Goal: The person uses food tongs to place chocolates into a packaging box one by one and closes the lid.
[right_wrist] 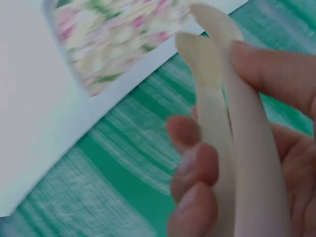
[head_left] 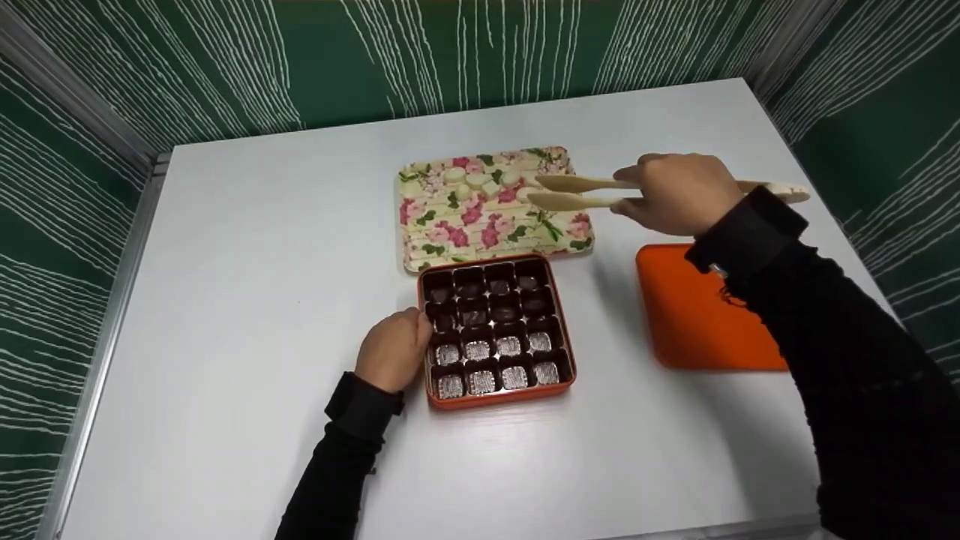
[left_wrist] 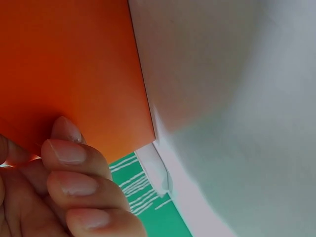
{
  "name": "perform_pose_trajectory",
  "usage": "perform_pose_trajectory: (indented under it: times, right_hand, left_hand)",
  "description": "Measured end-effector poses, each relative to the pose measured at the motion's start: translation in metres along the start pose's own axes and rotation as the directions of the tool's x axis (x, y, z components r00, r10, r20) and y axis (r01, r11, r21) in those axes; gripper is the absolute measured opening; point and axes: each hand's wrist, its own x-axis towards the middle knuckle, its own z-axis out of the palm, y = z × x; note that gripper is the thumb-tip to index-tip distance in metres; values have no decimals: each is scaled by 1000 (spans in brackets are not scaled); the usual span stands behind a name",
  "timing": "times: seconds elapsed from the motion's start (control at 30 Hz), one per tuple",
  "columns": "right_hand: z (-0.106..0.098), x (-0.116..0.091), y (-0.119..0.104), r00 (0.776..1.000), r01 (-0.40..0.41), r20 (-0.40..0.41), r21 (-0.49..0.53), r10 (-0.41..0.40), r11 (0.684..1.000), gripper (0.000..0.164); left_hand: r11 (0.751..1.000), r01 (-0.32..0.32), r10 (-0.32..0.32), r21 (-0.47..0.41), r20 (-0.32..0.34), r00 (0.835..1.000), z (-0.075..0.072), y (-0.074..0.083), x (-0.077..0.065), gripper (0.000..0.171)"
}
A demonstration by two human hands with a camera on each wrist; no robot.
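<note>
Your left hand (head_left: 394, 350) grips the left side of the orange-rimmed box (head_left: 502, 397), fingers curled against its wall and thumb at the rim. Just right of that hand, the box rests on the white table (head_left: 247, 315), divided into four rows of four compartments. Dark pieces (head_left: 505, 313) sit in the two far rows; the two near rows show pale, shiny, patterned surfaces. Just beyond the box's far edge lies the floral tray (head_left: 471, 216), a cluster of small pale pieces (head_left: 475, 181) on its far half. Over the tray's right side you have the wooden tongs (head_left: 574, 183), tips pointing left and slightly apart; you cannot tell whether they touch anything. Your right hand (head_left: 679, 195), right of the tray, is clamped round the tongs' arms. At the right, nearer you, lies a flat orange lid (head_left: 694, 326), partly hidden by your black sleeve (head_left: 840, 345).
</note>
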Motion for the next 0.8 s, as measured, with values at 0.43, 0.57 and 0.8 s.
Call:
perform_pose_trajectory:
  times: [0.43, 0.57, 0.8]
  right_hand:
    - [62, 43, 34, 987, -148, 78, 71, 142, 987, 47]
    - [68, 54, 31, 984, -163, 86, 86, 156, 983, 48]
    - [69, 60, 31, 983, -149, 124, 118, 134, 982, 45]
  left_hand:
    - [1000, -12, 12, 1, 0, 1000, 1, 1, 3, 32]
    - [1000, -9, 9, -8, 3, 1000, 1, 1, 2, 31]
    - [1000, 1, -1, -4, 6, 1000, 1, 1, 4, 32]
